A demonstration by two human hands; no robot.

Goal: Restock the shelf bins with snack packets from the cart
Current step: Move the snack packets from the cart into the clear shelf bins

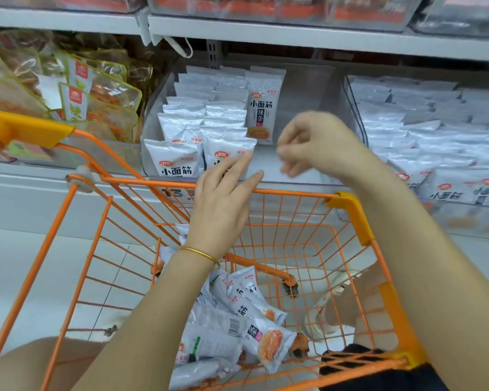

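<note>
An orange cart [294, 193] presses against the shelf edge [26, 190], below the middle bin [308, 88]. Snack packets [187, 128] fill the bin's left side, while its right side lies open. Loose packets [237, 320] lie in the cart. The left hand [220, 204] touches the front packet [223, 156] with straight fingers. The right hand [314, 142], blurred, hovers loosely curled and holds nothing.

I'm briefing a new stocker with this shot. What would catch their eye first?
The bright orange wire cart fills the foreground, with white snack packets loose on its bottom. Above its rim, the left hand reaches with straight fingers toward the front packets in the clear shelf bin, while the blurred right hand hovers beside it, apparently empty. The bin's right half is bare.
</note>
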